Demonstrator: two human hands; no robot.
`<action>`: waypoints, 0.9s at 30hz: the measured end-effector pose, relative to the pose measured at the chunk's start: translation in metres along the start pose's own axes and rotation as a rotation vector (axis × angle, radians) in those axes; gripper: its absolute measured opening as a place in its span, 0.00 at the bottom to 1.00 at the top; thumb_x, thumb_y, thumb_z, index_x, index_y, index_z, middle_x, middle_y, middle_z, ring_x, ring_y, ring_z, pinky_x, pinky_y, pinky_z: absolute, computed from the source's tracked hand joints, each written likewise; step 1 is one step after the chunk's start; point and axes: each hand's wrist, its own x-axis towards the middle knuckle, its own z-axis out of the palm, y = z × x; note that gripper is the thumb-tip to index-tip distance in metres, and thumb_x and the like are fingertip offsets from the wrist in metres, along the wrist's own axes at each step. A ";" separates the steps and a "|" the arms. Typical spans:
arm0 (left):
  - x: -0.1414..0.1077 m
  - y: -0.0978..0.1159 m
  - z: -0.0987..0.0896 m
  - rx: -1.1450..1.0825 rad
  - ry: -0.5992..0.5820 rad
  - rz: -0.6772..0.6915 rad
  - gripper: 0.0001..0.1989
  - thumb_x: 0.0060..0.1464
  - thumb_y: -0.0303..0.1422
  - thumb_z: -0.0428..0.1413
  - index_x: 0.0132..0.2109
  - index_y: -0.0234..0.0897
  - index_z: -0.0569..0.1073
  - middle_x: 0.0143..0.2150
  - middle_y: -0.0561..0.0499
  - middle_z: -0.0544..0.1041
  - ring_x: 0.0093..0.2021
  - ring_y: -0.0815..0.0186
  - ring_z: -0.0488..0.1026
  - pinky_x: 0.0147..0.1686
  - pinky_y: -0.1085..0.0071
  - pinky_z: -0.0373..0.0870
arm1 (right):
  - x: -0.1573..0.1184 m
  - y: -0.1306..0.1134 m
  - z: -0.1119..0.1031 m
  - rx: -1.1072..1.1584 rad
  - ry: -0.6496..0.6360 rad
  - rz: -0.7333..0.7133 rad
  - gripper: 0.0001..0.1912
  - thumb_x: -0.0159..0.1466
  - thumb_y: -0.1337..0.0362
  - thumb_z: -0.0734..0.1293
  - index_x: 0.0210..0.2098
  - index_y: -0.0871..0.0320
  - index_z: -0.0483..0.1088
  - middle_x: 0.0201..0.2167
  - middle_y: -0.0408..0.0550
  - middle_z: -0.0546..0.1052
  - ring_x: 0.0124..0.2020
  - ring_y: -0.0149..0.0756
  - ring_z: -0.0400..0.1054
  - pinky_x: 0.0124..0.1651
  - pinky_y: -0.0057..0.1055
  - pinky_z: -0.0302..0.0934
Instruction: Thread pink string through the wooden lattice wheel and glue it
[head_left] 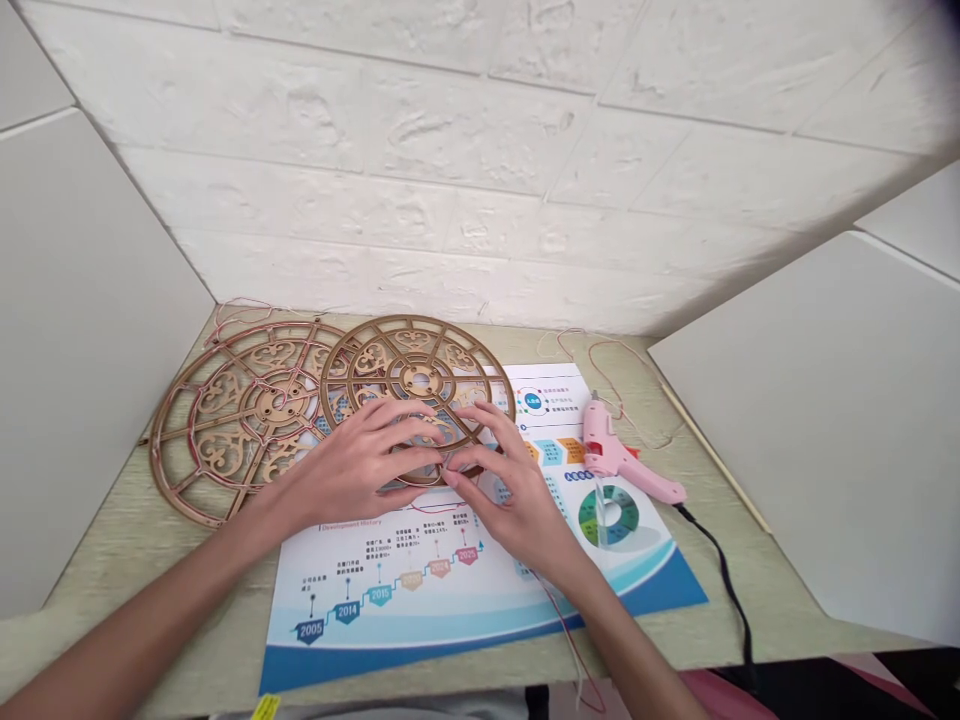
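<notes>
- L hand (352, 470): open, palm down, fingers spread over cut-out wood disc (416, 372)
- R hand (517, 500): fingers curved, tips at disc's lower rim; grip can't tell
- Disc lies flat, overlapping 2nd fretwork disc (232, 430) w/ red string (247, 310), partly on printed poster (375, 600)
- Pink glue gun (622, 445) at poster's R edge, black cord (724, 570) trailing off table (780, 600)

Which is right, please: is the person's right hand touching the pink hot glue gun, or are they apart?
Apart. The head view shows a strip of the printed poster between the right hand and the pink hot glue gun.
</notes>
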 end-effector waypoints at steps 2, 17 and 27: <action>0.000 0.000 0.001 -0.010 0.006 0.016 0.09 0.64 0.31 0.56 0.51 0.37 0.74 0.53 0.45 0.77 0.61 0.55 0.66 0.58 0.55 0.66 | 0.000 0.000 0.000 0.003 -0.001 0.000 0.04 0.68 0.63 0.67 0.37 0.53 0.73 0.61 0.52 0.68 0.69 0.51 0.52 0.68 0.57 0.53; 0.005 0.002 0.002 -0.217 -0.037 -0.110 0.05 0.65 0.30 0.55 0.42 0.38 0.76 0.56 0.45 0.72 0.67 0.54 0.56 0.60 0.53 0.67 | 0.000 0.003 -0.003 -0.100 -0.046 -0.146 0.04 0.70 0.65 0.64 0.38 0.54 0.71 0.62 0.53 0.66 0.70 0.48 0.51 0.68 0.54 0.54; 0.003 0.006 0.011 -0.124 -0.094 -0.137 0.04 0.67 0.30 0.52 0.45 0.37 0.72 0.58 0.43 0.69 0.68 0.53 0.53 0.62 0.50 0.65 | -0.001 0.007 -0.003 -0.228 -0.058 -0.239 0.04 0.70 0.70 0.63 0.41 0.57 0.69 0.60 0.56 0.67 0.69 0.51 0.51 0.66 0.55 0.58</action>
